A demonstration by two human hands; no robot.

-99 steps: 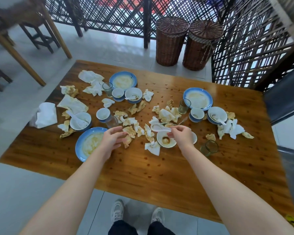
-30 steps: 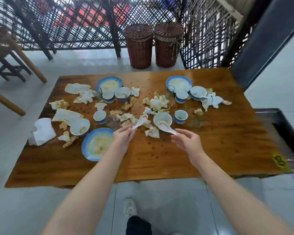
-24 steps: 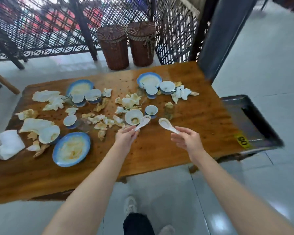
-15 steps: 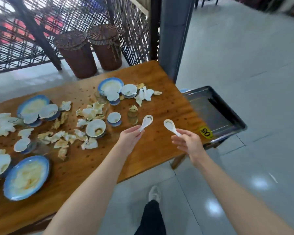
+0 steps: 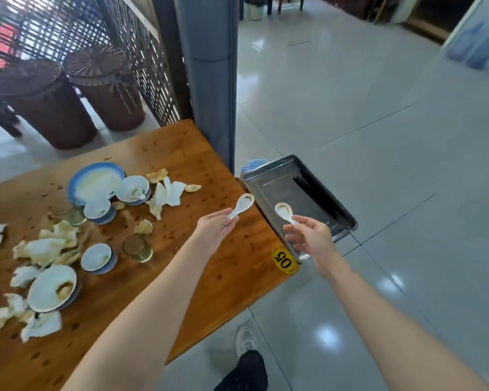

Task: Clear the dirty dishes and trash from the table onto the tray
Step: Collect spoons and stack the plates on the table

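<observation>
Both hands are loaded, and this is the carry-and-drop step. The left hand (image 5: 213, 228) pinches a white ceramic spoon (image 5: 242, 206) by its stubby handle, fingers (image 5: 228, 219) pressed together, the scoop poised over the bench (image 5: 209, 272) edge. The right hand (image 5: 311, 235) pinches a second spoon (image 5: 285, 211) over the metal tray (image 5: 297, 190), spare fingers fanned loose. The tray is flat, shiny and raised-rimmed, sitting low beside the bench end. It looks early in the job. The next move calls for lowering gently, since glazed ceramic on steel may clatter or skid. Left on the wood are a blue-rimmed plate (image 5: 95, 179), small round bowls (image 5: 96, 256), a squat glass (image 5: 137, 248) and crumpled, stained napkins (image 5: 171, 193).
</observation>
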